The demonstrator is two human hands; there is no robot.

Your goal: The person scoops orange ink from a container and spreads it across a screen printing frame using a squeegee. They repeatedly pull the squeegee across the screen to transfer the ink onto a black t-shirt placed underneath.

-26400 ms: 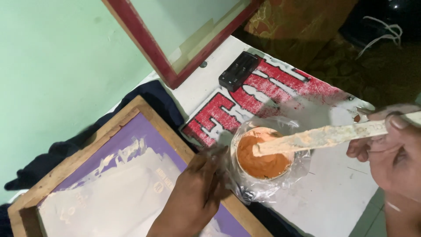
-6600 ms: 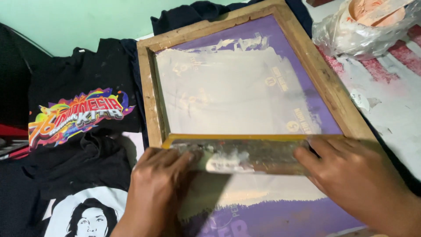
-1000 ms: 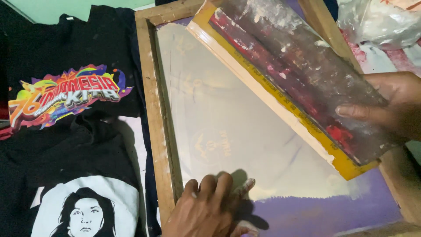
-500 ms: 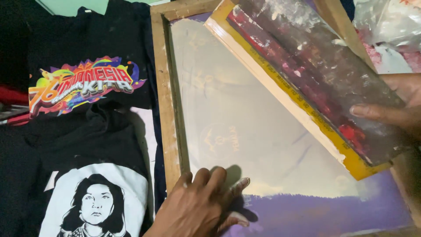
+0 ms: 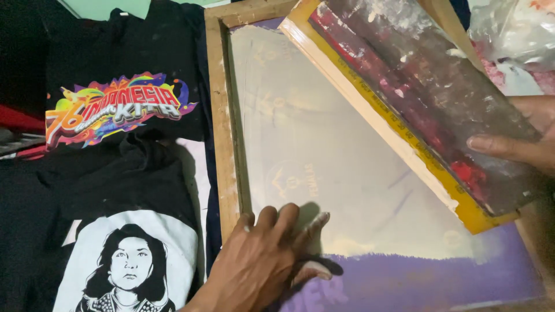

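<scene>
- Currently the step in hand appears to be the end of an ink pass: the squeegee [image 5: 422, 107] is lifted clear of the mesh [image 5: 324, 167], tilted, lying diagonally from 11 o'clock to 4 o'clock over the upper right of the screen
- Right hand [image 5: 523, 141], at 3 o'clock, has its fingers closed around the lower end of the squeegee, thumb pressed on the stained wooden face; the yellow blade edge faces the mesh
- Left hand [image 5: 263, 260], at 6 o'clock, lies flat with fingers spread and slightly curled, gripping nothing; it presses on the mesh and the lower left rail of the wooden frame [image 5: 219, 133]
- Pale ink covers most of the mesh; a purple band stays bare along the bottom edge
- Printed black shirts [image 5: 115, 173] lie just beside the frame at 9 o'clock; a plastic-wrapped container [image 5: 511, 29] sits at 1 o'clock
- Next move, as a judgement, calls for keeping the frame pinned so it cannot shift and keeping the inked blade off the shirts
</scene>
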